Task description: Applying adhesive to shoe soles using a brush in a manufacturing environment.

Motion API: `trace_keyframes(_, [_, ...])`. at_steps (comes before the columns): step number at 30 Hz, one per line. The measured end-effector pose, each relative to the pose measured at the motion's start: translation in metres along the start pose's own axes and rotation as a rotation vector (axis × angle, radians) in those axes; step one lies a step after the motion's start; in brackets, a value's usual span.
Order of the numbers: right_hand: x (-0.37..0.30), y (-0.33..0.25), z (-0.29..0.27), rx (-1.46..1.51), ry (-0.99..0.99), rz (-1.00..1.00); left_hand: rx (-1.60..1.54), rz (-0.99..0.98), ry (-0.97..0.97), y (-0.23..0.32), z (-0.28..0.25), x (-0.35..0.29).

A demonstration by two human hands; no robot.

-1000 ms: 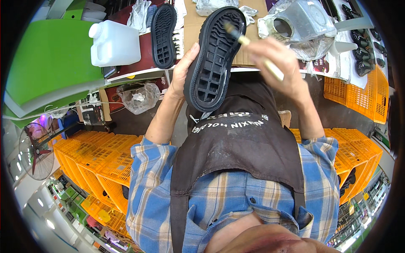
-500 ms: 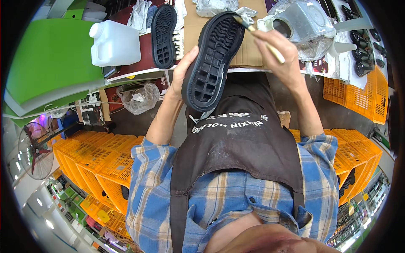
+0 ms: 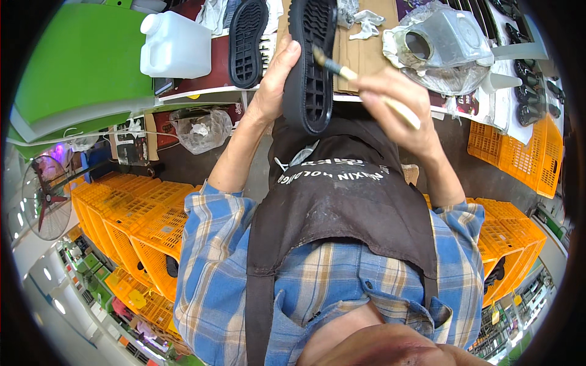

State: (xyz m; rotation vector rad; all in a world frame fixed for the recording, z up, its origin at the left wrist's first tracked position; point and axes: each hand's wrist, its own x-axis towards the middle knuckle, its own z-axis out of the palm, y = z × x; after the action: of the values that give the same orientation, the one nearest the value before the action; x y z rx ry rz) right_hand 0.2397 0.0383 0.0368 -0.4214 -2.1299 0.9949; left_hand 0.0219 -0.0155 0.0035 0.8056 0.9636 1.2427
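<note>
My left hand (image 3: 278, 82) is closed on the side of a black shoe sole (image 3: 312, 79), which stands steeply tilted with its gridded, hollow face turned to the right. Between the fingers of my right hand (image 3: 403, 110) is a paintbrush (image 3: 347, 73) with a pale handle. Its bristle tip lies at the sole's inner face near the right rim; whether it touches, I cannot tell. A second black sole (image 3: 248, 46) lies on the bench to the left of my left hand, its gridded face up.
A white plastic jug (image 3: 176, 49) stands at the bench's left beside a green surface (image 3: 79, 67). On the right lies a clear plastic container (image 3: 448, 36) with a round opening. Cardboard (image 3: 360, 52) covers the middle. Orange crates (image 3: 134, 213) stand behind me on both sides.
The sole has turned more upright and onto its side, its face now to the right. My right hand and the brush have moved down, from the sole's far end toward its middle.
</note>
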Motion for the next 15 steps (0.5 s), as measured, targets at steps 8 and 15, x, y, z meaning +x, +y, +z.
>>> trace_keyframes(8, [-0.006,-0.001,-0.024,0.416,0.032,0.342,0.049,0.210,0.182,0.004,0.004,0.008])
trace_keyframes(15, [0.022,0.028,-0.008,0.058,0.103,0.082,-0.185,0.018,0.178,0.009,0.002,0.008])
